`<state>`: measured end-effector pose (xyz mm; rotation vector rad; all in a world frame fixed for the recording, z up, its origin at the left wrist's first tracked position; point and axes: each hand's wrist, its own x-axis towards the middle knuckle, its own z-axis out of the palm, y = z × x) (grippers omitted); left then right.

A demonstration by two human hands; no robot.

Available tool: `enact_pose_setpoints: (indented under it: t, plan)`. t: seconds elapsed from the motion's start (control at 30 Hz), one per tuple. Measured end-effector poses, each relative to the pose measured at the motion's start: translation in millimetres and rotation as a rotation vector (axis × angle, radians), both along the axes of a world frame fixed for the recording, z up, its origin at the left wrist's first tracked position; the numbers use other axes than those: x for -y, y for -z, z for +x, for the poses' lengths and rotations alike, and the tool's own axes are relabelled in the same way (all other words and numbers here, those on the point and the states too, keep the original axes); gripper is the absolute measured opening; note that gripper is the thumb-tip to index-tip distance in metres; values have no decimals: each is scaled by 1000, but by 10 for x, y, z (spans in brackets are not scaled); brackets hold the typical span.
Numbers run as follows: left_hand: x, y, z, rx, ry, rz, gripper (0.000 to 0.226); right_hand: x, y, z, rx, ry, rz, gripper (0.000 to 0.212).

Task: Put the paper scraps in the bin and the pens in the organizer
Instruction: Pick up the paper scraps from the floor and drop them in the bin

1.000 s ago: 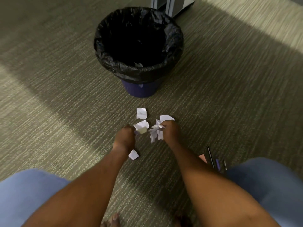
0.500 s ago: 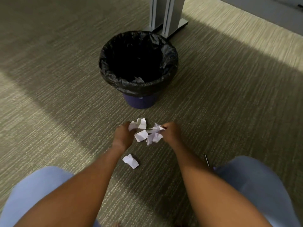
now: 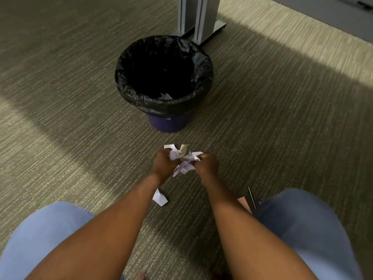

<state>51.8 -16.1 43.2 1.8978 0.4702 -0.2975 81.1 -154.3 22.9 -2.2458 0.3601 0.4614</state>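
A bunch of white paper scraps (image 3: pixel 183 160) is pinched between my left hand (image 3: pixel 164 164) and my right hand (image 3: pixel 206 165), a little above the carpet. Both hands are closed on the bunch. One more white scrap (image 3: pixel 160 198) lies on the carpet under my left forearm. The bin (image 3: pixel 164 77), blue with a black liner, stands on the floor just beyond my hands, and a pale scrap shows inside near its front rim. A dark pen (image 3: pixel 251 197) lies by my right knee, partly hidden by the leg. No organizer is in view.
A grey metal desk leg (image 3: pixel 198 17) stands right behind the bin. A pink piece (image 3: pixel 245 204) lies beside the pen. My knees in light blue trousers fill the lower corners. Carpet stretches left and right of the bin.
Both hands have gathered the loose scraps off the carpet into one bunch and lifted it slightly. The view has tilted up, so the bin sits lower in frame and the desk leg shows.
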Motion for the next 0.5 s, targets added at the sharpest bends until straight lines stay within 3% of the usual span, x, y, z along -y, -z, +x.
enact_pose_setpoints:
  t: [0.07, 0.23, 0.5]
  plan:
    - [19, 17, -21, -5, 11, 48, 18, 5, 5, -40, 24, -6, 17, 23]
    - [40, 52, -68, -21, 38, 206, 6, -6, 17, -65, 6, -53, 25, 23]
    - [-174, -32, 8, 8, 17, 381, 17, 188, -136, 32, -67, -4, -46, 35]
